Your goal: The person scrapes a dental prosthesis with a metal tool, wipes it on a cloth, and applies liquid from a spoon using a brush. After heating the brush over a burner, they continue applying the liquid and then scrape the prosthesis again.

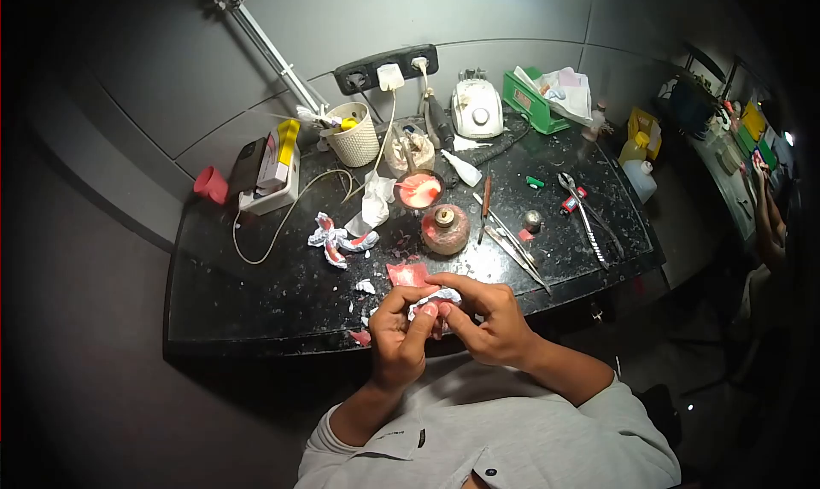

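A: Grip?
B: Your left hand (398,339) and right hand (493,321) pinch the white piece (446,295) between them, at the bench (248,318)'s front edge.
A: Risks?
B: Pressing too hard could crack it; a loose pinch could drop it.
A: Writing?
B: Shirt (538,442) print, green box (531,113) label: both too small to read.

White-pink piece (442,296) partly hidden by fingers (418,339); lamp arm (272,49) cut off at top; shirt lettering (398,433) illegibly small.
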A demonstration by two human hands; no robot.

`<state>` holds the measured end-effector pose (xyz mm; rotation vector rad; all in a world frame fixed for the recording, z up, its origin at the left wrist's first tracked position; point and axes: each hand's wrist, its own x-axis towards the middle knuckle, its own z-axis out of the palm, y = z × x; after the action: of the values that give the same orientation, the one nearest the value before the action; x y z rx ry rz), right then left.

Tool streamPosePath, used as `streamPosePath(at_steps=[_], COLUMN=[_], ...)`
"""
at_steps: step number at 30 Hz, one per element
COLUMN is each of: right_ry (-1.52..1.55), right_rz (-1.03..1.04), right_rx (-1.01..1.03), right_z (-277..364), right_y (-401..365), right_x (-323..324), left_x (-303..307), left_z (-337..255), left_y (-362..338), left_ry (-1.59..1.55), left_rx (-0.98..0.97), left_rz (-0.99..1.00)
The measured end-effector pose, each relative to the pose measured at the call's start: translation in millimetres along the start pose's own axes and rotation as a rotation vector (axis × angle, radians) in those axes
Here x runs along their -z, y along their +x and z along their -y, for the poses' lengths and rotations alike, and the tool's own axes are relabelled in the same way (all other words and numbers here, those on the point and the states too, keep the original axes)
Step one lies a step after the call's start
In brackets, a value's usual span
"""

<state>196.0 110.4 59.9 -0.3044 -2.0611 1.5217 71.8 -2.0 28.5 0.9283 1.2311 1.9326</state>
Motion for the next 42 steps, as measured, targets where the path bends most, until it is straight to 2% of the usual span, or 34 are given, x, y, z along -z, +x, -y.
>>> streamPosePath(at_steps=[1,4,5,7,14,15,17,28,31,33,34,36,37,39,41,42], right_ry=[0.005,0.344,0.346,0.516,0.251,0.252,0.485,0.38,0.358,-0.011,-0.011,-0.293,-0.292,-0.279,-0.282,-0.265], right_rz=[0.007,-0.048,-0.046,-0.041,-0.033,-0.032,0.006,0.021,0.019,0.036,0.04,-0.04,-0.034,0.11,0.087,0.082], right_rx=[0.0,-0.051,-0.056,-0.162,-0.089,-0.092,-0.21,-0.199,-0.178,-0.184,-0.185,0.125,0.125,0.275,0.294,0.279], right_z=[-4.2,-24.3,-25.3,-21.5,-28.1,-26.5,-23.1,-25.1,-20.9,-6.4,1.6,13.5,6.2,-12.2,-9.6,-9.2], right_y=[-1.5,-1.7,-2.7,-0.4,-0.4,1.3,4.6,6.9,7.6,7.1,8.5,12.9,13.5,13.5,11.7,10.1], right_x=[-0.7,-9.4,-9.4,-6.7,-3.7,-1.0,3.9,6.6,10.7,17.1,17.5,15.7,17.8,22.9,22.6,21.9], left_x=[0.4,1.5,1.9,3.1,7.6,7.6,7.6,9.8,12.7,12.7,14.4,17.3,19.1,22.1,20.2,19.6], left_z=[0.6,3.0,2.5,1.1,5.4,5.1,4.5,8.9,8.8,6.7,3.5,-2.7,-4.7,-9.9,-19.7,-19.7], left_y=[-0.8,0.0,0.4,2.1,4.2,4.6,4.9,7.2,8.6,8.3,9.2,12.3,13.2,11.8,9.3,6.0], left_ry=[0.003,-0.01,-0.01,-0.111,-0.058,-0.059,-0.169,-0.095,-0.189,-0.16,-0.198,-0.243,-0.288,-0.274,-0.091,0.046], left_rx=[0.0,0.013,0.017,0.11,0.114,0.116,0.207,0.204,0.202,0.211,0.258,0.321,0.386,0.4,0.369,0.225], left_rz=[-0.008,0.027,0.024,0.053,0.103,0.101,0.113,0.096,0.152,0.074,0.048,0.034,0.026,0.071,0.121,0.127])
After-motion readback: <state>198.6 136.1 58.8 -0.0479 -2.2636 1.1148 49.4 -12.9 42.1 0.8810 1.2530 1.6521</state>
